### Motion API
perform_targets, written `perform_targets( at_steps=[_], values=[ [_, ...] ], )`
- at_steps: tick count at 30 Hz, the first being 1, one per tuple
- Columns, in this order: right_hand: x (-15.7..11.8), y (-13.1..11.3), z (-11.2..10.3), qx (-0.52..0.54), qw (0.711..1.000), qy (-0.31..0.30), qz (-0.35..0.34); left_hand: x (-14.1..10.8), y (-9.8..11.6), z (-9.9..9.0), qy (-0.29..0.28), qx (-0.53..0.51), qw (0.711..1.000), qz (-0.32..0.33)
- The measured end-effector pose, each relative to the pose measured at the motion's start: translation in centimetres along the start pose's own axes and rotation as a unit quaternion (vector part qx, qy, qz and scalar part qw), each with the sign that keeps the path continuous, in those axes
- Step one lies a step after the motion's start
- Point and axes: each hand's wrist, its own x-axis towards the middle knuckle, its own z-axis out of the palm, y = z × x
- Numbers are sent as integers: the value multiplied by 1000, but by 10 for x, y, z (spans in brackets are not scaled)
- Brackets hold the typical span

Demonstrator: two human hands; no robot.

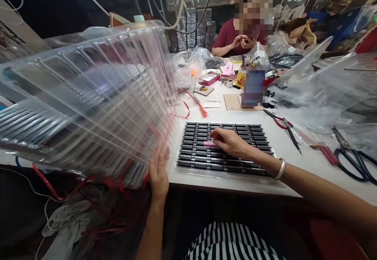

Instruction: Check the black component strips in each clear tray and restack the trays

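Note:
My left hand point(159, 169) is closed on the near right edge of a clear plastic tray point(97, 55), which is tilted up and smeared by motion. Its slots run in long ribs, and more ribbed clear trays show behind and below it. A flat tray filled with rows of black strip-like parts with metal pins point(224, 165) lies on the table before me. Over the middle of these rows is my right hand point(228, 140), its fingers curled round a small pink slip point(209, 144). The fingertips partly hide the slip.
Red-handled pliers point(282, 122), tweezers point(292, 136) and large scissors point(350, 154) lie to the right. Clear plastic bags point(332, 95) crowd behind them. Red ribbon point(202, 108) lies beyond the tray. A person in a maroon top point(225, 36) sits across the white table point(218, 115).

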Motion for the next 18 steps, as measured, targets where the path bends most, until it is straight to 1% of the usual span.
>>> perform_targets(
  at_steps=[4,6,13,18],
  values=[
    [16,-7,13,-47,998,-28,-43,0,1,0,-3,14,1000,-8],
    [20,-8,17,-75,995,-42,-52,-1,0,0,-5,20,1000,-7],
    [21,-17,19,-151,987,-55,-28,-2,-1,-2,-1,14,1000,-8],
    [20,-20,22,-179,983,-42,-16,-2,0,-1,4,23,1000,-8]
  ],
)
